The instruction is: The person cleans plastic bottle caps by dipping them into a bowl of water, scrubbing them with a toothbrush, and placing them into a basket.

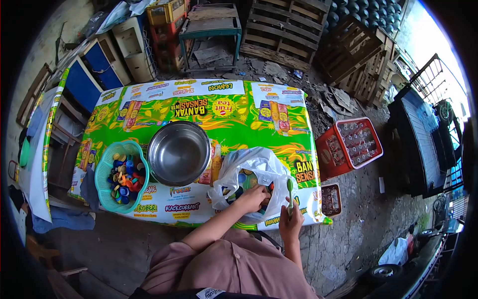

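On the right part of the table lies a white plastic bag (239, 164), its mouth spread, with bottle caps (243, 179) of several colours inside. My left hand (255, 199) reaches into that bag, fingers curled down among the caps; whatever they pinch is hidden. My right hand (292, 219) is closed around the handle of a green spoon (290, 186), held upright beside the bag's right edge. A steel bowl (179, 154) stands left of the bag, showing a bare inside. Further left, a turquoise plastic basket (103, 172) holds many loose caps in blue, red, yellow and black.
The table wears a green and white printed cover (239, 129). Red bottle crates (331, 149) stand on the floor to the right. Wooden pallets (284, 30) and a small table (209, 27) are behind. A dark metal cart (420, 134) stands further right.
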`<action>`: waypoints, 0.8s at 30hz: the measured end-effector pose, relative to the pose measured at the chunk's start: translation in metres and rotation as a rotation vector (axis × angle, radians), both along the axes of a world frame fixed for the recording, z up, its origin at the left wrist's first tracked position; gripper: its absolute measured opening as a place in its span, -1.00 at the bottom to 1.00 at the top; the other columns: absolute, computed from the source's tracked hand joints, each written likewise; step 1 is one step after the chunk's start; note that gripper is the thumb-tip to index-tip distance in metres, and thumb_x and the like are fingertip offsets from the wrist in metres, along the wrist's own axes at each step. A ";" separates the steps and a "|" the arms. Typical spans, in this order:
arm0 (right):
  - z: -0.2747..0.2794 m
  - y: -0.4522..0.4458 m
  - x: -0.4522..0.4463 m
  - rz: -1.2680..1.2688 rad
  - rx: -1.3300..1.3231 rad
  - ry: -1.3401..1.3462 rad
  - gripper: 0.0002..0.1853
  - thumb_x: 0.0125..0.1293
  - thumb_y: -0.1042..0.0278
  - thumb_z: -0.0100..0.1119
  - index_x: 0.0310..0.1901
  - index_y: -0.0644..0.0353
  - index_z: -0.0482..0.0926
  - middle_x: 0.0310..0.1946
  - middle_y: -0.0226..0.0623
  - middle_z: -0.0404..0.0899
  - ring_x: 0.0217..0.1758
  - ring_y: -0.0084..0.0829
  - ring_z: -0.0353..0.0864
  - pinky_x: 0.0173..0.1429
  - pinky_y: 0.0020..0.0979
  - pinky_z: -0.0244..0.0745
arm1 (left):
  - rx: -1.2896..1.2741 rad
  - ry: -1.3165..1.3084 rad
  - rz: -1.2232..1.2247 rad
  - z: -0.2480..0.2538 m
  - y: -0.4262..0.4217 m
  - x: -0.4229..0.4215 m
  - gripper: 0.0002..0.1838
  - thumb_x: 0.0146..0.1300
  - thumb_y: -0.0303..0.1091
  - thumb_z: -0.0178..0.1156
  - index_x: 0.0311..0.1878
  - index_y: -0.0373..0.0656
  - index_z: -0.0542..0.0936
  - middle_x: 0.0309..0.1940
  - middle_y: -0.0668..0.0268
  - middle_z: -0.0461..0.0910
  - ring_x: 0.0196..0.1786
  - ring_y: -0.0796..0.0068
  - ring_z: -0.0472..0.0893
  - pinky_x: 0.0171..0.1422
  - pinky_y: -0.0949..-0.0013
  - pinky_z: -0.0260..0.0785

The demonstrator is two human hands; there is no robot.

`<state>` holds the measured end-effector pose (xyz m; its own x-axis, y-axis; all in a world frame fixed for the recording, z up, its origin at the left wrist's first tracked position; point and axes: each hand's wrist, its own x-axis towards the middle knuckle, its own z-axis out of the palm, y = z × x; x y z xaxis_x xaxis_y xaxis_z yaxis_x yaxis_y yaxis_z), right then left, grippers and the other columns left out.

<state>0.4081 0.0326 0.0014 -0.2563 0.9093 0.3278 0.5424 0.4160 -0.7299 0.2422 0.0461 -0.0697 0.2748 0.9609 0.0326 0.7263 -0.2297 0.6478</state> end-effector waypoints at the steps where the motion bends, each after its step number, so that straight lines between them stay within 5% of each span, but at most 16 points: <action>1: -0.001 -0.003 -0.002 -0.014 0.030 0.037 -0.76 0.14 0.55 0.08 -0.11 0.29 0.44 -0.74 -0.34 0.26 -0.73 -0.48 0.21 -0.62 -0.43 0.10 | 0.024 -0.018 -0.011 -0.005 0.002 0.001 -0.74 -0.03 -0.48 0.14 -0.19 -0.15 0.53 -0.22 0.16 0.45 -0.09 0.13 0.44 0.04 0.22 0.30; 4: -0.004 -0.013 -0.001 -0.058 0.059 0.080 -0.77 0.16 0.54 0.06 -0.11 0.26 0.47 -0.78 -0.45 0.19 -0.74 -0.64 0.11 -0.65 -0.52 -0.01 | 0.029 -0.066 -0.035 -0.003 0.004 -0.001 -0.75 -0.01 -0.46 0.16 -0.20 -0.19 0.52 -0.21 0.15 0.45 -0.11 0.12 0.47 0.01 0.24 0.33; 6: 0.000 -0.018 0.002 -0.078 -0.004 0.037 -0.74 0.13 0.55 0.09 -0.10 0.28 0.44 -0.69 -0.26 0.36 -0.73 -0.40 0.30 -0.60 -0.42 0.20 | -0.051 -0.130 -0.028 0.008 0.004 -0.007 -0.73 -0.01 -0.44 0.17 -0.18 -0.24 0.51 -0.21 0.13 0.46 -0.11 0.10 0.49 -0.02 0.23 0.35; 10: 0.001 -0.023 0.005 -0.137 0.046 0.028 -0.74 0.13 0.55 0.08 -0.10 0.28 0.44 -0.66 -0.25 0.41 -0.73 -0.45 0.31 -0.60 -0.46 0.21 | 0.001 -0.255 0.065 0.033 0.000 -0.020 -0.68 -0.01 -0.45 0.20 -0.13 -0.27 0.48 -0.17 0.06 0.48 -0.13 0.06 0.50 0.02 0.26 0.34; 12: 0.005 -0.026 0.002 -0.180 -0.032 -0.008 -0.75 0.14 0.54 0.08 -0.11 0.28 0.44 -0.62 -0.23 0.45 -0.72 -0.48 0.33 -0.59 -0.48 0.22 | -0.014 -0.289 0.069 0.054 -0.011 -0.031 -0.67 0.02 -0.44 0.20 -0.10 -0.25 0.45 -0.18 0.08 0.50 -0.12 0.18 0.53 0.00 0.30 0.36; 15: 0.006 -0.027 -0.008 -0.156 -0.033 -0.022 -0.74 0.14 0.54 0.08 -0.10 0.29 0.43 -0.58 -0.21 0.49 -0.71 -0.48 0.35 -0.58 -0.48 0.24 | -0.223 -0.695 -0.046 0.068 -0.026 -0.047 -0.68 0.09 -0.45 0.19 -0.05 -0.20 0.43 -0.12 0.28 0.45 -0.12 0.50 0.53 -0.03 0.43 0.41; 18: 0.002 -0.025 -0.025 -0.111 0.014 -0.006 -0.73 0.13 0.54 0.08 -0.09 0.29 0.42 -0.50 -0.15 0.53 -0.65 -0.36 0.43 -0.55 -0.41 0.29 | -0.220 -0.688 -0.116 0.102 -0.048 -0.069 -0.68 0.09 -0.49 0.17 -0.05 -0.18 0.42 -0.10 0.32 0.41 -0.12 0.51 0.53 -0.01 0.45 0.41; 20: 0.001 -0.024 -0.039 -0.081 0.101 0.072 -0.78 0.16 0.54 0.06 -0.12 0.24 0.47 -0.76 -0.45 0.21 -0.73 -0.64 0.13 -0.63 -0.52 0.00 | -0.212 -0.690 -0.093 0.106 -0.058 -0.092 -0.66 0.05 -0.52 0.19 -0.06 -0.15 0.43 -0.13 0.33 0.41 -0.12 0.54 0.52 -0.01 0.46 0.41; 24: 0.009 -0.027 -0.066 -0.024 0.094 0.116 -0.79 0.14 0.54 0.07 -0.15 0.25 0.48 -0.76 -0.40 0.25 -0.74 -0.59 0.17 -0.63 -0.49 0.03 | -0.002 -0.958 0.261 0.092 -0.070 -0.156 -0.69 -0.02 -0.56 0.22 -0.18 -0.20 0.39 -0.19 0.32 0.44 -0.14 0.57 0.53 -0.02 0.46 0.41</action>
<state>0.3417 0.0057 0.0101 -0.1904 0.8784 0.4384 0.4669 0.4739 -0.7466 0.0864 -0.0241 0.0222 -0.0870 0.9878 0.1289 -0.0766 -0.1357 0.9878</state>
